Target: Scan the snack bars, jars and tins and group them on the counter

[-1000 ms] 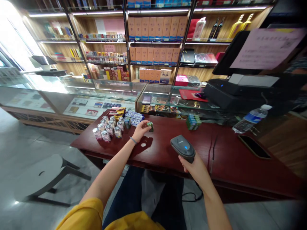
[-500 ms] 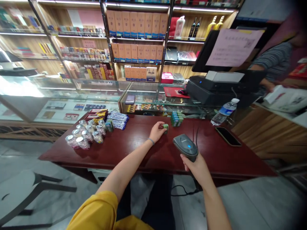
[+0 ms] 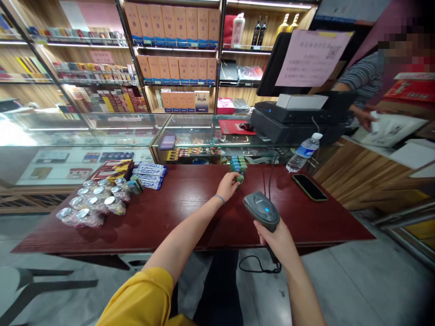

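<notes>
My left hand is closed on a small green pack, its fingers partly covering it. Just behind it stands a cluster of blue and green packs, close to the held one; whether they touch I cannot tell. My right hand grips a dark grey barcode scanner that shows a blue light and points away over the table. To the left are several silver-lidded jars, more small green packs and blue-and-white sachets.
A water bottle and a phone lie on the right of the table. Behind are a glass display counter and a monitor. A person in a striped sleeve handles a white bag at right. A chair stands lower left.
My left hand has carried the small green pack closer to the blue and green cluster. The view has turned slightly right. The scanner stays in my right hand.
</notes>
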`<state>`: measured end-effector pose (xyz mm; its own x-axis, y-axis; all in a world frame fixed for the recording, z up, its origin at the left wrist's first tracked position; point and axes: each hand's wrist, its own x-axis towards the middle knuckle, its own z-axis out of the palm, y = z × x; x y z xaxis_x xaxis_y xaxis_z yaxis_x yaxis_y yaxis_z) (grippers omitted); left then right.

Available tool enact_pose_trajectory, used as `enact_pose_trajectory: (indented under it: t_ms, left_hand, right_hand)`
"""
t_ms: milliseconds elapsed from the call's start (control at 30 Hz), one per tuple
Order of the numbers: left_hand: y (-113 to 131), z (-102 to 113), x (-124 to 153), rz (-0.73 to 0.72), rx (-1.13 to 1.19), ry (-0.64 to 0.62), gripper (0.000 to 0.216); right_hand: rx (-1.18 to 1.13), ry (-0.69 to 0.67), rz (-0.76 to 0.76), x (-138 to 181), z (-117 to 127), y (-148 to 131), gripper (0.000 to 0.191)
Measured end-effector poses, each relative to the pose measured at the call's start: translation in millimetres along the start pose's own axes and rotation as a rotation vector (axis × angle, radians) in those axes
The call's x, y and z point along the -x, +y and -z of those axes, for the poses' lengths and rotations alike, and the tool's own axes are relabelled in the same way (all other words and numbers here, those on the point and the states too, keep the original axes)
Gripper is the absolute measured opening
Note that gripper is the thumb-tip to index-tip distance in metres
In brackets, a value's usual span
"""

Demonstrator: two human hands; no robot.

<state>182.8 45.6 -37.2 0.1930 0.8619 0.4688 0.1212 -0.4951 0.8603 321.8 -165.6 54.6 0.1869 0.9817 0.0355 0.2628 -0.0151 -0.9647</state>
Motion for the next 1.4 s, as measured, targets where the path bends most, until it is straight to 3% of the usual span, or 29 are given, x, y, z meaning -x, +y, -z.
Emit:
enact_pose_trajectory:
  t_ms: [267, 433, 667, 1000, 1100, 1200, 1400]
  left_hand:
    - [2, -8, -12, -0.162, -0.322, -0.03, 0.039]
    - [9, -16, -20, -0.133, -0.488, 0.013, 0.036]
    - [6, -25, -30, -0.101, -0.484, 0.072, 0.034]
    - [12, -21, -28, -0.081, -0.63, 0.07, 0.043]
    - [20, -6, -18, -0.096, -0.607, 0.112, 0.047]
    - [29, 23, -2, -0.164, -0.524, 0.171, 0.044]
    - [48, 116, 47, -0.229, -0.567, 0.264, 0.03]
  right_hand:
    - [0.019, 0.001, -0.019, -9, 8, 15, 0.034]
    - [-0.024, 0.026, -0.048, -9, 10, 11, 0.039]
    - [-0.027, 0.044, -0.051, -9, 13, 9, 0.044]
    - [-0.017, 0.045, -0.041, -8, 13, 14, 0.041]
    - [-0.002, 0.023, -0.039, -7, 10, 14, 0.038]
    - [0.02, 0.004, -0.032, -5, 3, 11, 0.036]
    - [0.088, -0.065, -0.001, 3, -23, 1, 0.034]
